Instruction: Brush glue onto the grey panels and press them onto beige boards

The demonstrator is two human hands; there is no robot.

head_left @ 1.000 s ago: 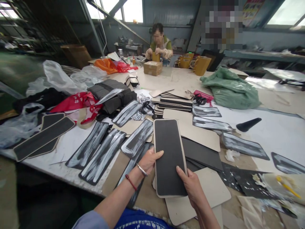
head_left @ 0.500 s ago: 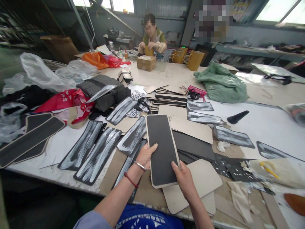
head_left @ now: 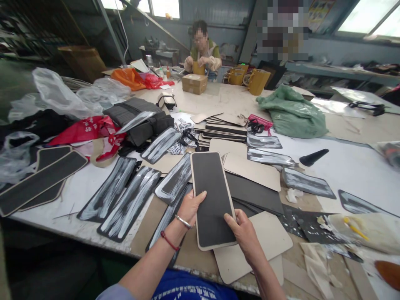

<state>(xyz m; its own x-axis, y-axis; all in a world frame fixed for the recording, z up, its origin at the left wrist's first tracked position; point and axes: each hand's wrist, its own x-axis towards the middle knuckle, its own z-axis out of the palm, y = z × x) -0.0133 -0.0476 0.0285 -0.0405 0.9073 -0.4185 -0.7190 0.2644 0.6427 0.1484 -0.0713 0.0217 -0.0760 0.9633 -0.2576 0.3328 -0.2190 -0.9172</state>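
Note:
A black rectangular panel with a beige rim is held up over the table's front part. My left hand grips its left edge, thumb on the black face. On the lower right edge, my right hand closes around it, thumb also on top. Fingers behind the panel are hidden. Left of it lie dark strips smeared with white. Beige panels lie below and right of it, and black sheets sit under another beige panel.
A stack of panels stands behind. Further out are a green bag, a cardboard box, red cloth and a black cone. Across the table, a person handles a yellow object. Rim-edged black panels lie left.
The view has shifted slightly, so most things sit a little lower and further right. Both hands keep their hold on the panel, nearly unmoved.

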